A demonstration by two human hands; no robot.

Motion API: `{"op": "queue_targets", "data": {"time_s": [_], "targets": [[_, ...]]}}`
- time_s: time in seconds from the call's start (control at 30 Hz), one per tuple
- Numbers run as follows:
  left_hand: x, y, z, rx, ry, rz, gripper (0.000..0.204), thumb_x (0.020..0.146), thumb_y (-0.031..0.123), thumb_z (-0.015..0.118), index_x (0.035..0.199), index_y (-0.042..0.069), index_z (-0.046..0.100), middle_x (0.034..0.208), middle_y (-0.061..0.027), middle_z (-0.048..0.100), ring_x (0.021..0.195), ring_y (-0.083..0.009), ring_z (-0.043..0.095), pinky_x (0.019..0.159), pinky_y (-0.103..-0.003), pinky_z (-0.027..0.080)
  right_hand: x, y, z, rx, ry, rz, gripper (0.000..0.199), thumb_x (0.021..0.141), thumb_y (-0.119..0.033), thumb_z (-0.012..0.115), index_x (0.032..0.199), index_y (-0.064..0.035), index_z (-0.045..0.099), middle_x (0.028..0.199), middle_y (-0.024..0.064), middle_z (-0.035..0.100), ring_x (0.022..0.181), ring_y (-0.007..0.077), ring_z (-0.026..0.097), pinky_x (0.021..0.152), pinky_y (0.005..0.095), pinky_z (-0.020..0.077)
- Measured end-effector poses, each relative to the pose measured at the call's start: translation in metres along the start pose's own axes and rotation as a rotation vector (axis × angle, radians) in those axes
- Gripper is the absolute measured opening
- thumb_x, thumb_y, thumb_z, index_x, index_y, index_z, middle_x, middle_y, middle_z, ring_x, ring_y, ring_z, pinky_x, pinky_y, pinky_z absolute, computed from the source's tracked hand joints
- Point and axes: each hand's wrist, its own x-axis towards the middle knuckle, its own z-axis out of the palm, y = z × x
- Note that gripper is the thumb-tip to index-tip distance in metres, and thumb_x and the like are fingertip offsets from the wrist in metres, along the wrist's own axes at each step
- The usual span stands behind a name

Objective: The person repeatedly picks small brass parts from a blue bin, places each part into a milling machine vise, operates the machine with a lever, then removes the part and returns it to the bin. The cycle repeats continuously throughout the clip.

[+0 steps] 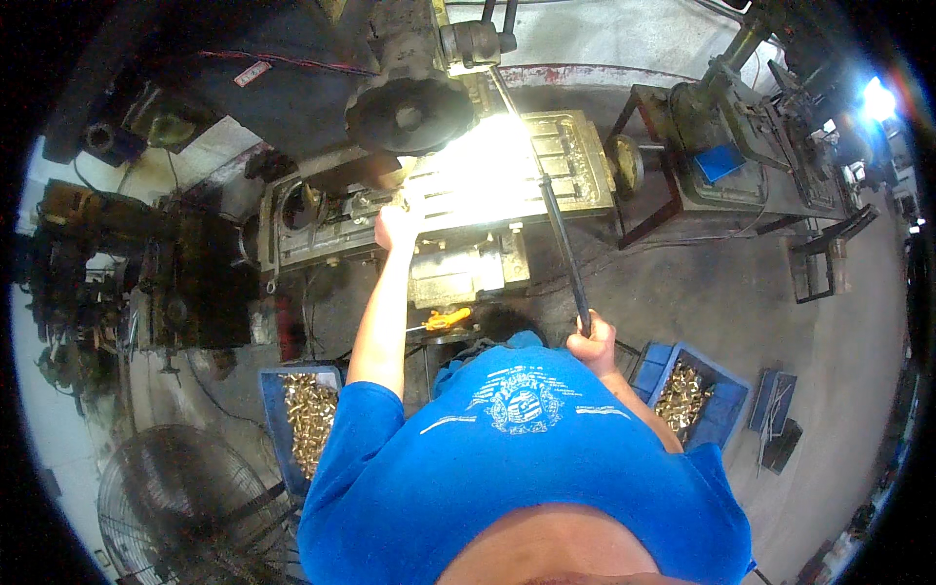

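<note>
My right hand [593, 341] is wrapped round the lower end of a long dark lever [563, 234], which slants up to the head of a machine [475, 44]. My left hand [395, 228] is closed at the front edge of the slotted machine table [570, 161], left of the glare. What its fingers hold, if anything, is hidden. Behind that hand hangs a dark round machine part [409, 112]. Strong lamp light washes out the middle of the table. Below the table, between my arms, lies an orange-handled tool [448, 319] with a thin metal rod.
Blue bins of small brass-coloured parts stand at my left [276, 414] and right [726, 395]. A black floor fan [180, 492] is at lower left. Another machine on a metal stand [673, 185] stands at far right. Dark machinery [185, 283] fills the left side.
</note>
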Motion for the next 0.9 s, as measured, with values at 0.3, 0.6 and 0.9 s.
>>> {"op": "queue_targets", "data": {"time_s": [0.3,0.6,0.9], "targets": [[-0.001,0.000,0.001,-0.026,0.024,0.004,0.064,0.068,0.065,0.058,0.062,0.002,0.066,0.066,-0.0174,0.064,0.066,-0.0328,0.064,0.061,-0.042,0.050,0.002,-0.004,0.004,0.018,0.025,-0.036,0.013,0.060,-0.013,0.054,0.064,-0.0066,0.043,0.059,-0.0045,0.036,0.055,0.0063,0.033,0.047,0.0251,0.0262],[0.003,-0.005,0.009,0.028,0.086,0.035,0.064,0.067,0.067,0.058,0.058,0.004,0.067,0.057,-0.0126,0.062,0.055,-0.0272,0.062,0.055,-0.038,0.048,0.003,-0.005,0.005,-0.080,0.047,-0.043,0.013,0.061,-0.014,0.053,0.063,-0.0063,0.042,0.058,-0.0044,0.036,0.054,0.0071,0.033,0.046,0.0267,0.0271],[-0.008,0.007,-0.002,0.003,0.171,0.028,0.061,0.069,0.062,0.060,0.057,0.003,0.065,0.059,-0.0146,0.063,0.058,-0.0290,0.063,0.058,-0.039,0.050,0.008,0.005,0.006,-0.093,0.067,-0.105,0.015,0.061,-0.015,0.054,0.063,-0.0069,0.042,0.059,-0.0049,0.037,0.055,0.0068,0.033,0.046,0.0258,0.0272]]}}
